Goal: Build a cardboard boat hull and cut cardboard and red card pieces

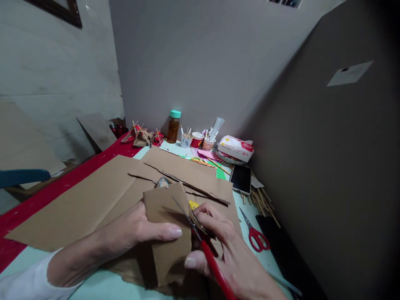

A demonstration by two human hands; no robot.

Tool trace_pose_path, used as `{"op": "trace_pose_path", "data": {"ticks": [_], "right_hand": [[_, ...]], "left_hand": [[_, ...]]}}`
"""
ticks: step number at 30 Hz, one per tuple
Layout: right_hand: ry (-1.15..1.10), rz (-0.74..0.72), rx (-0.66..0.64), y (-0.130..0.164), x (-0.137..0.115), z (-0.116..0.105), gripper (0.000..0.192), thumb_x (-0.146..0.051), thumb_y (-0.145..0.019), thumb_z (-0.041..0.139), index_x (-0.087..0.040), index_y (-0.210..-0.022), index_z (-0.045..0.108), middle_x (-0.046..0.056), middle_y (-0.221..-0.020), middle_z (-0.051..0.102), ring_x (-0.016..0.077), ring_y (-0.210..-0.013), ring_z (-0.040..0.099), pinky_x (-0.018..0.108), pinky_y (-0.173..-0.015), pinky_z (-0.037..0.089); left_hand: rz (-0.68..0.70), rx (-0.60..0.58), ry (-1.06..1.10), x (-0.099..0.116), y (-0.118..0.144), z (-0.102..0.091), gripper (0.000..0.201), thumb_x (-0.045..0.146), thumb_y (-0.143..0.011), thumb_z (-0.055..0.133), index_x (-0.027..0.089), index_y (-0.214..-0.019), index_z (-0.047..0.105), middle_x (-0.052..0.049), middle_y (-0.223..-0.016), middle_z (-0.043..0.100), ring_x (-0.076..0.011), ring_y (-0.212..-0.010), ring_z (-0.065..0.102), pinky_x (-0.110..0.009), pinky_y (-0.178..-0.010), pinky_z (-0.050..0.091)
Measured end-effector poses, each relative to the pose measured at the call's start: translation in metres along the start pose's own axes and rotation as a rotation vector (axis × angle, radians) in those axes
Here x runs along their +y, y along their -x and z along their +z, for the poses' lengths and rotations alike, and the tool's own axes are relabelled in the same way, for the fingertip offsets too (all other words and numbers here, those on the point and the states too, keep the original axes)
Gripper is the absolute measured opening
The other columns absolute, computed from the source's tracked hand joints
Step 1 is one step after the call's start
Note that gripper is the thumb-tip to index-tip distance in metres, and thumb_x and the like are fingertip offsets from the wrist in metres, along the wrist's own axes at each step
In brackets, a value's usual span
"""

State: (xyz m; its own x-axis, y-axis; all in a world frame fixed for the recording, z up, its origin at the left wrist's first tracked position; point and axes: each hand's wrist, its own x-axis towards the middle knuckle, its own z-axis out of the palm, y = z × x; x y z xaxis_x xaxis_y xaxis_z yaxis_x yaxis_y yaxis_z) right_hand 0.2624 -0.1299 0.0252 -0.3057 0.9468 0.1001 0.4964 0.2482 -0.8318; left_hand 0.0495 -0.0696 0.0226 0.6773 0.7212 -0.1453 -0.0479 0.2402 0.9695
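- Pinches cardboard piece [170,258] with left hand [140,226] at lower centre of frame, apparently for steadiness.
- Curls right hand [229,243] around red-handled scissors [215,266] angled across the same piece, seemingly for control.

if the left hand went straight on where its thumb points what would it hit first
Most likely the red-handled scissors in the right hand, though depth is hard to judge; the cardboard piece held by the left hand would move along with it.
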Motion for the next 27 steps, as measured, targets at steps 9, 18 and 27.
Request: {"op": "trace_pose_path", "data": {"ticks": [9, 18, 27], "right_hand": [[0.191, -0.242, 0.192, 0.004, 0.026, 0.016, 0.029, -0.052, -0.091, 0.064, -0.023, -0.090, 0.064, 0.007, -0.094, 0.065, 0.0229, -0.089, 0.065, 0.032, -0.080, 0.053], [0.119, -0.165, 0.206, -0.003, 0.015, 0.015, 0.040, -0.062, -0.084, 0.068, -0.023, -0.079, 0.063, 0.001, -0.083, 0.065, 0.0185, -0.077, 0.062, 0.027, -0.067, 0.047], [0.078, -0.037, 0.067, 0.003, 0.006, 0.006, 0.046, -0.054, -0.071, 0.084, -0.022, -0.090, 0.056, -0.001, -0.088, 0.060, 0.0166, -0.076, 0.053, 0.026, -0.066, 0.039]], "left_hand": [[-0.003, 0.009, -0.005, -0.008, -0.001, -0.003, 0.037, 0.037, -0.075, 0.079, 0.025, -0.109, 0.071, -0.003, -0.105, 0.078, -0.0267, -0.098, 0.069, -0.034, -0.084, 0.055], [-0.023, -0.021, -0.008, -0.009, -0.007, -0.009, 0.046, 0.033, -0.074, 0.081, 0.021, -0.116, 0.068, -0.005, -0.113, 0.076, -0.0281, -0.106, 0.067, -0.038, -0.092, 0.053], [0.067, -0.198, -0.075, -0.009, -0.010, 0.006, 0.040, 0.028, -0.082, 0.074, 0.027, -0.121, 0.070, 0.000, -0.115, 0.076, -0.0250, -0.111, 0.066, -0.033, -0.097, 0.051]]}}
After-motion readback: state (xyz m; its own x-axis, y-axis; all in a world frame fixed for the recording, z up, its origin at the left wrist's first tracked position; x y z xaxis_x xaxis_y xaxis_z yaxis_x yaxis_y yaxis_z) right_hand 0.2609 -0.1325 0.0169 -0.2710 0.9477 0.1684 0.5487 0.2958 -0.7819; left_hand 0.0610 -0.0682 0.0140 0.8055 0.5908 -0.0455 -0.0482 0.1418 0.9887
